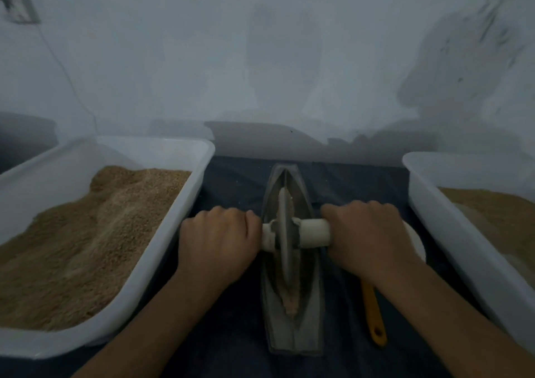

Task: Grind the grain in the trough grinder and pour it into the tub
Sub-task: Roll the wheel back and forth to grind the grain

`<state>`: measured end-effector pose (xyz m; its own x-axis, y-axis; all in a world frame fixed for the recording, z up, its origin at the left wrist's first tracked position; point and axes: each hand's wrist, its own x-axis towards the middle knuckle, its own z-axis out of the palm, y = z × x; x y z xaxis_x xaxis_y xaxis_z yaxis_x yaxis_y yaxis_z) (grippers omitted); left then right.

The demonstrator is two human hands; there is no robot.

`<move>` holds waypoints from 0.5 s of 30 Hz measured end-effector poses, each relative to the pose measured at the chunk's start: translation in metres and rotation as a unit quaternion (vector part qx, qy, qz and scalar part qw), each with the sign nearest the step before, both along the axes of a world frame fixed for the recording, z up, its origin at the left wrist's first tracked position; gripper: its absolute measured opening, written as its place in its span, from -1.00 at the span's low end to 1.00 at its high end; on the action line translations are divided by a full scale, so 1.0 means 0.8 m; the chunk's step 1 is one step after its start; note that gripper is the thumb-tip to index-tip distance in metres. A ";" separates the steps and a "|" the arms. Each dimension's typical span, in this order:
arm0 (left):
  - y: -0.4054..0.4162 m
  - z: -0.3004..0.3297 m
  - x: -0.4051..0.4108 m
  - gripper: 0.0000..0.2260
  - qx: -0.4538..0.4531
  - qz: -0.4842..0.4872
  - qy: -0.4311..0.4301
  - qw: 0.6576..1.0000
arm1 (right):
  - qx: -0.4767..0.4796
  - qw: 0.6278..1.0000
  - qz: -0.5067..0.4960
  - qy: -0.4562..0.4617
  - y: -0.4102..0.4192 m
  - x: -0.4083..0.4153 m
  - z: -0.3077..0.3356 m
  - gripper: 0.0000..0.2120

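Gripping roller handle (314, 233): both hands' fingers curled round it; trough grinder (292, 305) holds grain; flanking tubs grain-filled.

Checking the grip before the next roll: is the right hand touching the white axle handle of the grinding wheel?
Touching. The head view shows the right hand with fingers curled round the white axle handle beside the grinding wheel, no gap visible.

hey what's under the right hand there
The right hand grips the white handle. Beneath its wrist show a yellow handle and a white round edge; the rest is covered.
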<state>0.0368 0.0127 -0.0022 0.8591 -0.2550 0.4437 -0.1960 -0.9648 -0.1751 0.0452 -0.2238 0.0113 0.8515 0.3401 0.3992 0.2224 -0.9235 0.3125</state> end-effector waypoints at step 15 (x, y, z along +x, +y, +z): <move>0.012 -0.006 -0.001 -0.44 0.014 -0.042 0.015 0.999 | 0.018 1.000 0.017 -0.012 -0.007 -0.022 -0.005 -0.62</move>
<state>0.0363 0.0223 -0.0072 0.8469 -0.3387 0.4100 -0.2812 -0.9396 -0.1952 0.0278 -0.2292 0.0070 0.8297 0.3527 0.4326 0.2458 -0.9268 0.2840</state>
